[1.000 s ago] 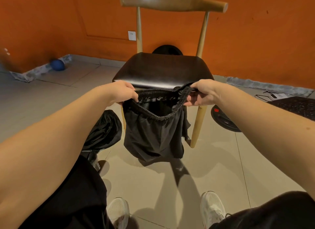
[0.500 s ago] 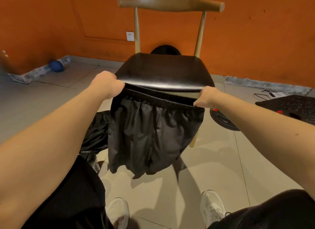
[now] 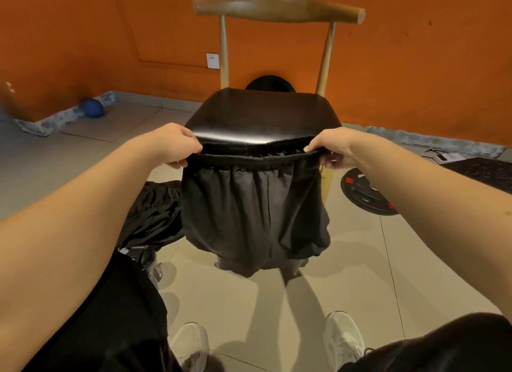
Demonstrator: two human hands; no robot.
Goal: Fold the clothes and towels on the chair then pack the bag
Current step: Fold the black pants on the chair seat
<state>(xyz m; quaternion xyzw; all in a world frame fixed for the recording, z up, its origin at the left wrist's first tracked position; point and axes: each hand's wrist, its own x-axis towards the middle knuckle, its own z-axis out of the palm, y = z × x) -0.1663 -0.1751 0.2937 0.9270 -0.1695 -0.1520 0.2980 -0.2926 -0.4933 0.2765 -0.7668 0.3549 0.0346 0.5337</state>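
At the front edge of the chair (image 3: 263, 113), the left hand (image 3: 177, 145) pinches one waistband end. The black shorts (image 3: 255, 213), gaping open a second ago, now hang flat and stretched wide. The right hand (image 3: 331, 149) pinches the other end. Laying them on the seat to fold looks next.

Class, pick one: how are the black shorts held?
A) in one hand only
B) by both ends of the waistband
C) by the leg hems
B: the left hand and the right hand each grip an end of the waistband, and the black shorts hang below.
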